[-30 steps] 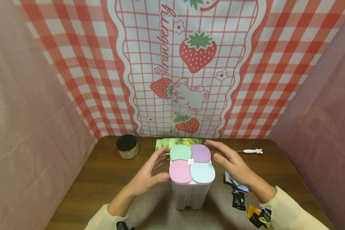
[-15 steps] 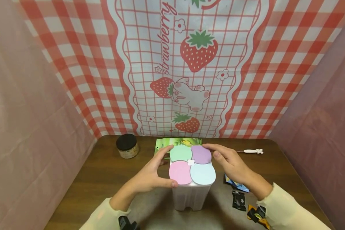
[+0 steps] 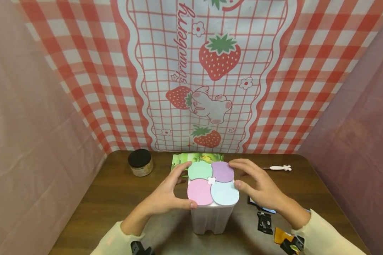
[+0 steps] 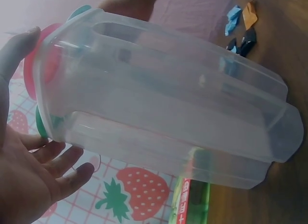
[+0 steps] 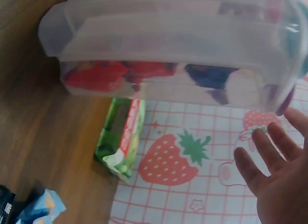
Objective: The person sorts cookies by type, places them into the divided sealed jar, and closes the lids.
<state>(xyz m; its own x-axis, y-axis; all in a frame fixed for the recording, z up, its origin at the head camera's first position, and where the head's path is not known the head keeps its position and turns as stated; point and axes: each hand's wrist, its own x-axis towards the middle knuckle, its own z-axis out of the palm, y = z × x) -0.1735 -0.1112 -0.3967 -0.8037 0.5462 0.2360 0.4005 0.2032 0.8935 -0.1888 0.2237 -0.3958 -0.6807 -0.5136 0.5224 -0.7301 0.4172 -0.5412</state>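
A tall translucent container stands upright on the table, with pink, green, purple and light blue flaps on its lid. My left hand spans the lid's left side, thumb at the pink flap and index finger at the green one. On the other side, my right hand has its thumb at the light blue flap and its index finger by the purple one. Its other fingers are spread apart from the wall. Red and dark blue packets show inside the container.
A green packet lies behind the container. A black-lidded jar stands at the back left. At the right are a white-handled utensil, a black wrapped packet, an orange packet and a partly hidden blue packet.
My left hand has come in from beside the container onto the lid's edge. The right hand touched the purple flap, then shifted slightly right and its thumb came to the light blue flap.
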